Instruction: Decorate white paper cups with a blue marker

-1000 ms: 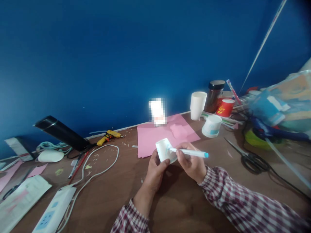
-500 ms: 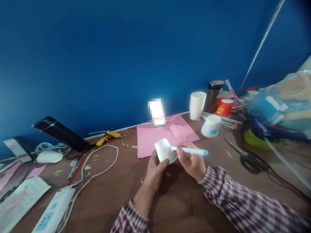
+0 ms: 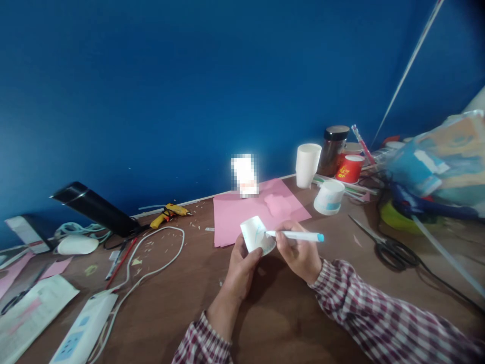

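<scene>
My left hand (image 3: 244, 260) grips a white paper cup (image 3: 254, 235) tilted upside down, thumb on its near side. Light blue lines mark the cup's wall. In my right hand (image 3: 299, 253) is a white marker pen (image 3: 297, 235) with a light blue end, lying nearly level. Its tip points left and is at the cup's wall; whether it touches cannot be made out. Behind the cup lie sheets of pink paper (image 3: 235, 217). To the right, another upturned paper cup (image 3: 329, 196) with a light blue patch rests on the table.
A stack of white cups (image 3: 307, 164), a dark-lidded jar (image 3: 333, 151) and a red cup (image 3: 350, 168) stand at the back right. Black scissors (image 3: 392, 250) lie at right. Leftward are a yellow glue gun (image 3: 170, 213), a white cable (image 3: 151, 273) and a power strip (image 3: 83, 328).
The marker tip has shifted slightly right and down along the cup, and the blue line there looks longer. The left hand and cup have barely moved.
</scene>
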The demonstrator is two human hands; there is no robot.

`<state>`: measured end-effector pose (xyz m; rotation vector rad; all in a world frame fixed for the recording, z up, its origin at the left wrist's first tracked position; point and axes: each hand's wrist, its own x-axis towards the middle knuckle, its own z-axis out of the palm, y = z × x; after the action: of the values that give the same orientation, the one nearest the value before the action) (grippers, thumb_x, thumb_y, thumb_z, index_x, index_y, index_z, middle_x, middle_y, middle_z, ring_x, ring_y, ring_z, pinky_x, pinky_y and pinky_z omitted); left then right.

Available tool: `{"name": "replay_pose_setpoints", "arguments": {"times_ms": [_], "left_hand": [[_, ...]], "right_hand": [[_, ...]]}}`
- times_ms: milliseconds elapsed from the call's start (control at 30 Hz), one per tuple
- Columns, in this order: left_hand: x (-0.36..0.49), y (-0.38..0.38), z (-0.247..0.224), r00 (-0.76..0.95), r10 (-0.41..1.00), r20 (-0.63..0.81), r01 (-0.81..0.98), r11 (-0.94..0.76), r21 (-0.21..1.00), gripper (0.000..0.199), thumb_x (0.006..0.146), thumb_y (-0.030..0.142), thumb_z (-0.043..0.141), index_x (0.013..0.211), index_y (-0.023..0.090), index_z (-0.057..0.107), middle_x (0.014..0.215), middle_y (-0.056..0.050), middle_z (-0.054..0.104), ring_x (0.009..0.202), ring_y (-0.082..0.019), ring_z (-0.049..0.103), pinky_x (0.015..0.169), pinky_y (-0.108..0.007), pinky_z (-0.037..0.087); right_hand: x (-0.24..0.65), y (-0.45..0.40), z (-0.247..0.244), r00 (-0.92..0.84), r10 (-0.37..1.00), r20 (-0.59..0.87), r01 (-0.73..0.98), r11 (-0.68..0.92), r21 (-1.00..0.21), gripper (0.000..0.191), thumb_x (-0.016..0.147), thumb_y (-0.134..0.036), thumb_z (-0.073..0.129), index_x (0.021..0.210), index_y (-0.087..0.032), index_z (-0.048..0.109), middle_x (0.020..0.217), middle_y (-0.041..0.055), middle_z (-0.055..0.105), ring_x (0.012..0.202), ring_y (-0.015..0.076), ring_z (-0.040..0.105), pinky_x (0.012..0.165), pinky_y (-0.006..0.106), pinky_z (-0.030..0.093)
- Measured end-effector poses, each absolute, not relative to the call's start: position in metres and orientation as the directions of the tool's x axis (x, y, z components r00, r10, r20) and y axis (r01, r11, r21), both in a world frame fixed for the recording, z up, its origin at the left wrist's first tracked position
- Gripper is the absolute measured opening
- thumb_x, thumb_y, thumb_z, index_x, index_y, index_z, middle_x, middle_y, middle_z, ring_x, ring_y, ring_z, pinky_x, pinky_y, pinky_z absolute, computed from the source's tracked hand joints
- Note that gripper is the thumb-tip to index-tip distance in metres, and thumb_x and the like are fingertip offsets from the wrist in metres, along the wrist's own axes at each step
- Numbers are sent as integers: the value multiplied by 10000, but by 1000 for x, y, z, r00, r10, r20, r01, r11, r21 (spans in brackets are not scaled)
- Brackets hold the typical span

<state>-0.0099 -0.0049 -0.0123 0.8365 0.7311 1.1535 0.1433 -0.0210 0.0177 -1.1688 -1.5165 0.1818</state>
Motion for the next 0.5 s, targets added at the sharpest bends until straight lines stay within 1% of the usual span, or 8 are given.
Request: {"name": "replay_pose_setpoints", "arguments": {"times_ms": [367, 500], "left_hand": [[-10, -7, -9, 261, 963, -70, -462, 188, 867, 584, 654, 323, 827, 1174, 181, 602, 1119, -114, 695, 1061, -305, 637, 985, -456, 455], [-11, -9, -2, 294, 954, -60, -460, 197, 866, 562, 686, 303, 809, 1189, 172, 597, 1123, -116, 687, 1057, -292, 634, 999, -459, 441]], "right_hand": [[142, -22, 15, 172, 752, 636, 524, 477, -706, 100, 920, -264, 506, 846, -215, 553, 655, 1, 641, 521, 139, 611, 494, 238, 496], [142, -22, 14, 176, 758, 628, 511, 475, -716, 101, 927, -269, 507, 854, -217, 554, 652, -1, 644, 538, 145, 628, 507, 240, 505]]}}
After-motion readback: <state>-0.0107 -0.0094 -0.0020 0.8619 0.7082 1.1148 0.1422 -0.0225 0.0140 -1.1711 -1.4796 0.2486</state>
